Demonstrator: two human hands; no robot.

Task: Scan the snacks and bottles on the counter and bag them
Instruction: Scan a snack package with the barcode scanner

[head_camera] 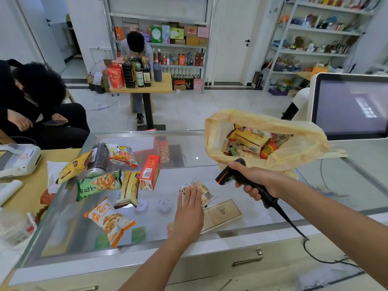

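My left hand (190, 208) lies flat with straight fingers on a small clear-wrapped snack (202, 191) on the glass counter (189, 156); the snack's barcode shows at its right. My right hand (259, 181) grips a black barcode scanner (231, 174), its head pointing left and down toward that snack. Behind the scanner a yellow plastic bag (294, 141) stands open, with several snack packs inside. To the left lie more goods: a red carton (150, 172), a green pack (98, 183), an orange pack (109, 221), a yellow-brown pack (129, 189), a dark bottle (98, 159) on its side.
A checkout screen (350, 106) stands at the right edge. A white device (19, 159) sits on the wooden table at left. A person (37, 101) sits beyond it; another person (137, 51) stands at a far table of bottles. The scanner's cable (294, 225) trails over the counter's front edge.
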